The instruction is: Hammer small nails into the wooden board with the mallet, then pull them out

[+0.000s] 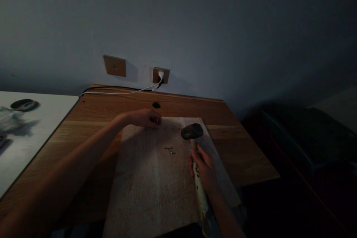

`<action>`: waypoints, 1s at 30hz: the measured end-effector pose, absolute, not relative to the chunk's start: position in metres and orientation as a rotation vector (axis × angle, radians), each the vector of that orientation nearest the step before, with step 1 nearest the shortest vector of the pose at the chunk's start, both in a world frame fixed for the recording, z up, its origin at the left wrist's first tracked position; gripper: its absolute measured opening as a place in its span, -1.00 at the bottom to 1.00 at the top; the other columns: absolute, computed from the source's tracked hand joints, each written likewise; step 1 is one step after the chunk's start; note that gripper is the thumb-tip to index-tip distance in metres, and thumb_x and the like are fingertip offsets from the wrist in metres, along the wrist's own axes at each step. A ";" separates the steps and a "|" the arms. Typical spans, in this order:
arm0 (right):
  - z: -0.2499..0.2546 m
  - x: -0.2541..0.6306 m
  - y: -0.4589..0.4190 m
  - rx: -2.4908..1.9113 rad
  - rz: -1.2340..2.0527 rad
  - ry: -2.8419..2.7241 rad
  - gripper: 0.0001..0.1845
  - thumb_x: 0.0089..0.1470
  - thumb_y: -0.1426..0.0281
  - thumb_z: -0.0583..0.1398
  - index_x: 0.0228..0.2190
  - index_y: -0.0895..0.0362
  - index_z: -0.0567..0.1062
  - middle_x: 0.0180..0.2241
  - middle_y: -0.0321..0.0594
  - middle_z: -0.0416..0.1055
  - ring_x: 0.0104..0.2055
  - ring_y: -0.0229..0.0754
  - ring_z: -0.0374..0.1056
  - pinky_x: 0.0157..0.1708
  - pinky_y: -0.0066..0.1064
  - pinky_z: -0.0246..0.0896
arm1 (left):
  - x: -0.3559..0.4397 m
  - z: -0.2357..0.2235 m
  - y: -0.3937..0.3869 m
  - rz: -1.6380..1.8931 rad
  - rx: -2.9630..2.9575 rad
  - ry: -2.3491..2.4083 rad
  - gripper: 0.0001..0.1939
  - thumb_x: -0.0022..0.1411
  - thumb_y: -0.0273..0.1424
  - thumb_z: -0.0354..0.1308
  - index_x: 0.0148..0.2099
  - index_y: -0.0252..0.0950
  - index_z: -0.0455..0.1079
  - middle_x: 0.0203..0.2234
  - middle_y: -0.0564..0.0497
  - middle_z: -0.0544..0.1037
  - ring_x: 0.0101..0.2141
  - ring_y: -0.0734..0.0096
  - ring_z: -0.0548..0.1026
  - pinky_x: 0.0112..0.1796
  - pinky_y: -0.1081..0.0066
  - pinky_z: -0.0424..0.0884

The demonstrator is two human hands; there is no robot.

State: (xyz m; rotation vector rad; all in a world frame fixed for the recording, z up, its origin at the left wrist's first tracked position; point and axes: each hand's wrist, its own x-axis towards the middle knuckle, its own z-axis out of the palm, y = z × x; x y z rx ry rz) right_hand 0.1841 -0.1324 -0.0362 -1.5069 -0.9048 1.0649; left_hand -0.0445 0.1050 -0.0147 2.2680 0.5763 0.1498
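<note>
In my right hand (203, 165) is a mallet (192, 131) with a dark, rounded head, its worn pale handle running down toward me. The head is raised at the right side of a pale wooden board (145, 189). My left hand (147, 118) is at the board's far edge, thumb and fingers pinched together; what they hold, if anything, is too small and dark to make out. Between the hands, a few small metal pieces (170, 150), like screws or nails, lie on the board. Some small marks or bits show along its far edge.
The board rests on a brown wooden table (234, 137) with a round cable hole (156, 105). A white cable (119, 92) crosses the back to a wall socket (161, 76). On the left stands a white surface (50, 119) with crumpled plastic (11, 121).
</note>
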 end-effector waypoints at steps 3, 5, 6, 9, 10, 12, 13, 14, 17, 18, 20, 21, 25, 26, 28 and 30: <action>-0.037 0.184 -0.132 -1.507 1.060 -0.905 -0.50 0.04 -0.10 0.31 -0.31 0.09 0.46 -0.61 -0.47 0.31 -0.76 -0.41 0.15 -0.78 -0.58 0.02 | -0.044 -0.015 0.105 0.154 2.274 0.570 -0.86 0.25 -0.31 0.25 -0.21 -0.26 0.53 -0.38 0.05 0.63 -0.35 0.43 0.55 -0.28 0.49 0.34; -0.037 0.184 -0.132 -1.508 1.058 -0.908 -0.49 0.04 -0.10 0.31 -0.37 0.10 0.44 -0.61 -0.46 0.31 -0.76 -0.42 0.15 -0.78 -0.59 0.00 | -0.044 -0.016 0.105 0.152 2.271 0.560 -0.87 0.26 -0.32 0.24 -0.20 -0.26 0.52 -0.38 0.05 0.63 -0.35 0.44 0.55 -0.28 0.49 0.34; -0.037 0.184 -0.132 -1.508 1.058 -0.911 -0.49 0.04 -0.11 0.31 -0.38 0.10 0.43 -0.61 -0.46 0.32 -0.76 -0.42 0.15 -0.79 -0.58 -0.01 | -0.044 -0.017 0.105 0.151 2.269 0.554 -0.87 0.26 -0.32 0.24 -0.20 -0.26 0.52 -0.38 0.05 0.63 -0.35 0.44 0.55 -0.28 0.49 0.33; -0.037 0.184 -0.133 -1.504 1.064 -0.919 -0.50 0.05 -0.10 0.30 -0.36 0.10 0.44 -0.61 -0.46 0.32 -0.76 -0.41 0.15 -0.79 -0.58 0.00 | -0.044 -0.018 0.105 0.159 2.270 0.527 -0.87 0.27 -0.33 0.24 -0.19 -0.27 0.52 -0.38 0.05 0.62 -0.35 0.43 0.54 -0.28 0.48 0.34; -0.037 0.184 -0.132 -1.502 1.065 -0.920 -0.50 0.06 -0.10 0.30 -0.35 0.09 0.45 -0.62 -0.46 0.31 -0.76 -0.41 0.15 -0.79 -0.58 0.01 | -0.044 -0.018 0.105 0.163 2.276 0.518 -0.88 0.27 -0.34 0.24 -0.19 -0.27 0.52 -0.38 0.05 0.62 -0.36 0.43 0.54 -0.27 0.47 0.34; -0.038 0.184 -0.132 -1.499 1.070 -0.919 -0.50 0.06 -0.10 0.30 -0.34 0.09 0.44 -0.62 -0.47 0.31 -0.77 -0.42 0.15 -0.79 -0.58 0.02 | -0.044 -0.017 0.105 0.163 2.298 0.502 -0.88 0.27 -0.34 0.23 -0.18 -0.27 0.52 -0.37 0.05 0.62 -0.35 0.43 0.54 -0.27 0.47 0.34; -0.038 0.184 -0.132 -1.500 1.071 -0.918 -0.49 0.05 -0.10 0.30 -0.36 0.09 0.44 -0.61 -0.47 0.31 -0.77 -0.42 0.15 -0.79 -0.59 0.02 | -0.044 -0.017 0.105 0.158 2.311 0.497 -0.88 0.27 -0.34 0.23 -0.18 -0.27 0.52 -0.36 0.05 0.62 -0.35 0.43 0.54 -0.27 0.48 0.33; -0.038 0.184 -0.131 -1.500 1.073 -0.918 -0.49 0.05 -0.11 0.30 -0.38 0.09 0.42 -0.61 -0.47 0.31 -0.77 -0.42 0.15 -0.79 -0.59 0.02 | -0.044 -0.016 0.105 0.155 2.325 0.497 -0.88 0.27 -0.35 0.23 -0.18 -0.26 0.53 -0.36 0.05 0.62 -0.35 0.43 0.54 -0.28 0.48 0.33; -0.038 0.184 -0.131 -1.508 1.078 -0.917 -0.48 0.04 -0.11 0.30 -0.42 0.09 0.41 -0.62 -0.46 0.32 -0.77 -0.43 0.16 -0.79 -0.60 0.04 | -0.043 -0.016 0.104 0.149 2.359 0.524 -0.88 0.27 -0.36 0.22 -0.18 -0.26 0.53 -0.35 0.06 0.62 -0.35 0.43 0.54 -0.28 0.49 0.33; -0.038 0.184 -0.131 -1.513 1.079 -0.916 -0.48 0.04 -0.11 0.30 -0.42 0.09 0.41 -0.62 -0.46 0.31 -0.77 -0.43 0.16 -0.79 -0.60 0.04 | -0.043 -0.017 0.104 0.151 2.367 0.535 -0.88 0.27 -0.37 0.22 -0.18 -0.26 0.53 -0.34 0.06 0.62 -0.34 0.43 0.54 -0.28 0.50 0.33; -0.039 0.184 -0.131 -1.522 1.078 -0.911 -0.48 0.04 -0.12 0.30 -0.40 0.09 0.43 -0.62 -0.47 0.32 -0.77 -0.42 0.16 -0.79 -0.60 0.05 | -0.043 -0.018 0.104 0.162 2.380 0.543 -0.89 0.25 -0.39 0.22 -0.18 -0.26 0.53 -0.34 0.06 0.63 -0.34 0.43 0.54 -0.29 0.50 0.33; -0.039 0.185 -0.131 -1.526 1.076 -0.909 -0.48 0.04 -0.12 0.30 -0.39 0.09 0.43 -0.62 -0.47 0.32 -0.77 -0.42 0.16 -0.80 -0.60 0.05 | -0.043 -0.019 0.104 0.165 2.385 0.539 -0.88 0.25 -0.39 0.22 -0.18 -0.26 0.53 -0.34 0.06 0.63 -0.34 0.43 0.54 -0.29 0.51 0.33; -0.040 0.185 -0.131 -1.528 1.070 -0.913 -0.47 0.03 -0.14 0.30 -0.38 0.09 0.44 -0.63 -0.47 0.31 -0.76 -0.42 0.16 -0.79 -0.60 0.05 | -0.043 -0.020 0.105 0.159 2.387 0.535 -0.86 0.22 -0.37 0.23 -0.17 -0.26 0.55 -0.35 0.06 0.62 -0.33 0.42 0.54 -0.29 0.50 0.34; -0.040 0.185 -0.132 -1.527 1.071 -0.913 -0.46 0.03 -0.14 0.30 -0.38 0.09 0.44 -0.63 -0.47 0.31 -0.76 -0.42 0.15 -0.79 -0.60 0.04 | -0.043 -0.020 0.106 0.158 2.382 0.547 -0.85 0.21 -0.38 0.23 -0.16 -0.25 0.55 -0.34 0.06 0.62 -0.33 0.42 0.54 -0.29 0.50 0.35; -0.040 0.185 -0.132 -1.525 1.072 -0.912 -0.46 0.02 -0.14 0.30 -0.37 0.09 0.44 -0.62 -0.47 0.31 -0.77 -0.42 0.14 -0.79 -0.59 0.03 | -0.043 -0.020 0.105 0.158 2.364 0.572 -0.82 0.18 -0.38 0.25 -0.14 -0.25 0.54 -0.35 0.07 0.62 -0.35 0.43 0.54 -0.31 0.51 0.34; -0.039 0.184 -0.132 -1.526 1.074 -0.914 -0.47 0.03 -0.13 0.30 -0.37 0.10 0.45 -0.62 -0.46 0.32 -0.76 -0.41 0.15 -0.79 -0.59 0.02 | -0.043 -0.020 0.105 0.163 2.345 0.593 -0.82 0.15 -0.36 0.28 -0.16 -0.26 0.53 -0.36 0.07 0.62 -0.36 0.43 0.54 -0.32 0.51 0.34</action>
